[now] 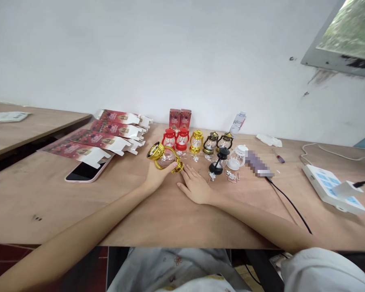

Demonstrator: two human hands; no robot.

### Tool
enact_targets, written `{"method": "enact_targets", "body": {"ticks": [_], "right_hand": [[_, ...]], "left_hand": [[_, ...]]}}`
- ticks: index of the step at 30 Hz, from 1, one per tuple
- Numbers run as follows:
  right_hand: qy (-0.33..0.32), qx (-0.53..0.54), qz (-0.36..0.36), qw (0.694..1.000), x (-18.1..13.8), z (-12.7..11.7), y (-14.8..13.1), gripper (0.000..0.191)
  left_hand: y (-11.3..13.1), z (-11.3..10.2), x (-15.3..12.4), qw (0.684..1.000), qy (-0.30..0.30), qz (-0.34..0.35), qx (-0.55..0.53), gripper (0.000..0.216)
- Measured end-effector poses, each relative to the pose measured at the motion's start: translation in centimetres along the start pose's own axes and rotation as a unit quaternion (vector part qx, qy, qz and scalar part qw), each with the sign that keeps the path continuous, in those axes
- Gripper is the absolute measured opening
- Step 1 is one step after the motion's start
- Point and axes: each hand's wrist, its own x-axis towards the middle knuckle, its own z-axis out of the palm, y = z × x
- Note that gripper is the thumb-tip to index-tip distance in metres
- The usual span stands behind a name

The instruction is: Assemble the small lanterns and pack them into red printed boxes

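My left hand [159, 175] is closed round a small gold lantern [166, 157] with a clear globe, tipped on its side with its base toward the upper left. My right hand [197, 186] lies on the table with its fingers stretched out, close to the lantern's top. Behind them stand two red lanterns [182, 139], another gold lantern [196, 142] and two bronze-black lanterns [211, 143]. A black lantern [220, 161] and a white lantern [237, 157] are nearer, to the right. Small white pieces with bent wires [232, 175] lie in front of several lanterns.
Flattened red boxes [103, 140] overlap at the left, partly over a phone [86, 172]. Two upright red boxes [180, 118] and a bottle [239, 123] stand by the wall. Rightward are a blurred-out device on a cable [292, 202], a screwdriver [280, 159] and a power strip [331, 188].
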Motion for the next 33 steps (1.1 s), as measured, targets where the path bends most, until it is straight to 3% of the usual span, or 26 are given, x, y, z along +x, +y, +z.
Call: {"method": "enact_targets", "body": {"ticks": [12, 18, 26, 33], "right_hand": [[-0.003, -0.040, -0.006, 0.999, 3.5, 0.6, -2.3, 0.060], [0.006, -0.008, -0.021, 1.000, 4.6, 0.5, -3.6, 0.048], [0.121, 0.078, 0.000, 0.990, -0.4, -1.1, -1.1, 0.044], [0.123, 0.097, 0.073, 0.985, -4.3, -2.1, 2.5, 0.036]], "left_hand": [[-0.9, -0.4, 0.7, 0.999, 0.019, -0.046, 0.000, 0.044], [-0.9, -0.7, 0.8, 0.999, 0.018, -0.043, 0.024, 0.047], [-0.5, -0.8, 0.6, 0.999, 0.023, -0.031, -0.008, 0.045], [-0.9, -1.0, 1.0, 0.997, 0.076, -0.032, 0.005, 0.044]]}}
